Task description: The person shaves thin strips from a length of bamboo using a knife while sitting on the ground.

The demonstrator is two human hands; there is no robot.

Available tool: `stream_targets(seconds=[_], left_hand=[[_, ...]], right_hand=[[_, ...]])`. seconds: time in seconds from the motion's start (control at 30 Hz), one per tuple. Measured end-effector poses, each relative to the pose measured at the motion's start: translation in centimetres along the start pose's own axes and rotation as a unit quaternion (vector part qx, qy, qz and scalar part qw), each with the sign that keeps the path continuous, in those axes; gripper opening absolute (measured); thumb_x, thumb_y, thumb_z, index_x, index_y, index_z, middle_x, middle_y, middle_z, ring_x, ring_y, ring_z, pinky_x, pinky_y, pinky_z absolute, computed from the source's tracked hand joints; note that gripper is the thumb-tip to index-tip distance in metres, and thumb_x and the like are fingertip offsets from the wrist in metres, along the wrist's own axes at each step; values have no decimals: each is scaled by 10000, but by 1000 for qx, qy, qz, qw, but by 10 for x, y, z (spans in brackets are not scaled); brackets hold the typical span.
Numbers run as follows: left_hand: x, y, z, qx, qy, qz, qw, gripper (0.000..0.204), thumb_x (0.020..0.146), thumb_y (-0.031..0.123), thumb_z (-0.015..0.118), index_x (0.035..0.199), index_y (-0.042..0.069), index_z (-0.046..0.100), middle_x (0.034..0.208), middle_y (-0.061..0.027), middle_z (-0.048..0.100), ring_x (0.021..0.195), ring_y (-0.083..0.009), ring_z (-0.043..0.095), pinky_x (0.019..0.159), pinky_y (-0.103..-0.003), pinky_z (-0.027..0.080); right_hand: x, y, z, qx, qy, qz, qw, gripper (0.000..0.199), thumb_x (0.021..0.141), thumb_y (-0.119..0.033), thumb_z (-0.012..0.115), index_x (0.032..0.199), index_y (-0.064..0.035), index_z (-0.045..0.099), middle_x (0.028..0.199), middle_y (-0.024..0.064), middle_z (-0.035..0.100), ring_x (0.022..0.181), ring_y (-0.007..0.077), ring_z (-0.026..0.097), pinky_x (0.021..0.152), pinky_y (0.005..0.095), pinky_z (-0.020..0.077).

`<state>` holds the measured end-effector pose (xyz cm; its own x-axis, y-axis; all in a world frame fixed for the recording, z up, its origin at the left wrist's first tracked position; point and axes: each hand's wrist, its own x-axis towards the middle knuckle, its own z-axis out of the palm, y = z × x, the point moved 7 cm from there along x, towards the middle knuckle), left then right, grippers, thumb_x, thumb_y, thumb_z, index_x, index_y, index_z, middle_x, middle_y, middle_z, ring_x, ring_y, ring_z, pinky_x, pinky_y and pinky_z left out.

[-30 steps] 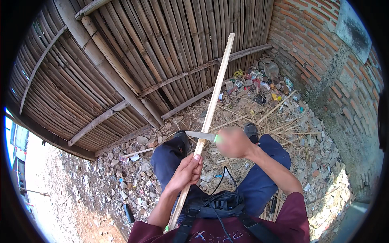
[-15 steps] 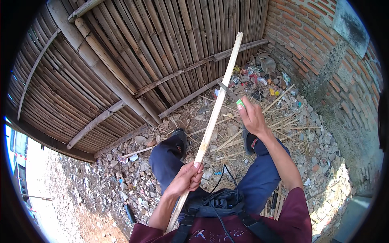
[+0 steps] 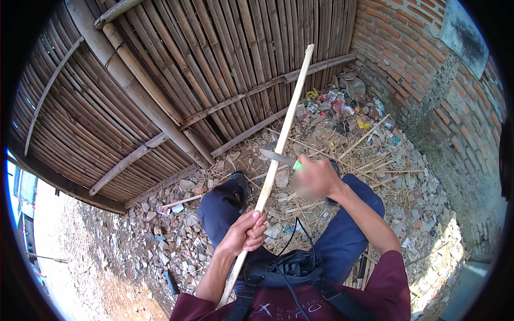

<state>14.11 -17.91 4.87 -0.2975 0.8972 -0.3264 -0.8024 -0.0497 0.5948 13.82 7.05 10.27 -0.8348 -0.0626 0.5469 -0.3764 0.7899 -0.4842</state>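
Bamboo-slat wall (image 3: 187, 53) at left. Left hand (image 3: 244, 234) clamped round lower part of pale wooden strip (image 3: 286, 125), slanting up rightward. Knife (image 3: 287, 160) crosses it farther up, contact unclear; green-marked handle (image 3: 297, 165) gripped in right hand (image 3: 318, 179), partly blurred. Brick wall (image 3: 399, 40) far right.

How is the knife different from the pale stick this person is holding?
Length: the stick is far longer than the knife.
Colour: the stick is pale cream; the knife has a grey blade and bright green by the grip.
Pose: the stick slants away from the left hand; the knife, in the right hand, lies across it.
Shared: both are hand-held.
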Motion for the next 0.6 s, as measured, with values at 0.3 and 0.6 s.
stream_targets(seconds=[0.3,0.6], left_hand=[[-4,-5,-4,16,5,4,1000,348,1152,403,465,943,125,442,619,45,319,419,-59,254,374,-244,215],[-4,-12,-6,42,8,-5,999,361,1151,427,467,950,128,441,627,44,318,443,-64,268,399,-245,237]], right_hand=[[0,-13,-3,5,-13,-15,1000,216,1005,-230,593,970,-24,537,618,153,598,529,345,641,505,469,470],[-2,-12,3,-30,-28,-53,998,212,1016,-241,558,955,-40,529,646,146,597,524,328,636,496,455,476]])
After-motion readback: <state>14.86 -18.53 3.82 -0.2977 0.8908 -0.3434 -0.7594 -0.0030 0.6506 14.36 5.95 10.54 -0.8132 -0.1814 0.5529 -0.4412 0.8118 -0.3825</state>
